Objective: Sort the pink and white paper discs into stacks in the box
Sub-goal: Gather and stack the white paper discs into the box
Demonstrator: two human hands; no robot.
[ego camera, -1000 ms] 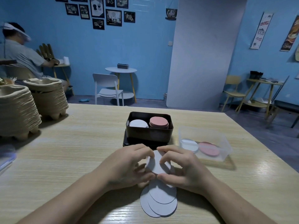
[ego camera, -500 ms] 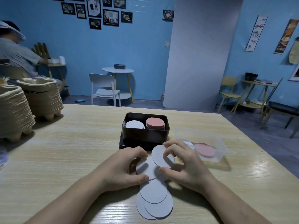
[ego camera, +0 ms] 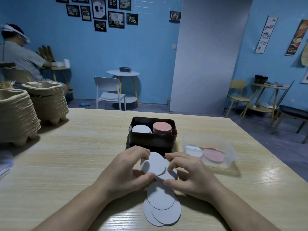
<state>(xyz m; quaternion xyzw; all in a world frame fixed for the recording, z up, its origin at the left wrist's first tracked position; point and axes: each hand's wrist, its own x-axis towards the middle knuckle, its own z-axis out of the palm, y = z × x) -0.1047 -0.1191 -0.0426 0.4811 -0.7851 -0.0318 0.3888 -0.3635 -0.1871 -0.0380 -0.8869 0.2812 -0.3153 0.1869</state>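
Nearby, clear tub flanks box.

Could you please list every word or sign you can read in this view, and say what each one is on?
"Coffee": small hanging black sign on the blue wall.
"COFFEE": vertical white banner on the right wall.
"COFFEE": dark poster at the far right.
Framed pictures: text too small to read.
Nothing written on the discs or boxes.

The left hand now pinches a white disc raised off the pile, while the right hand has released its earlier disc and apparently grips the next one.
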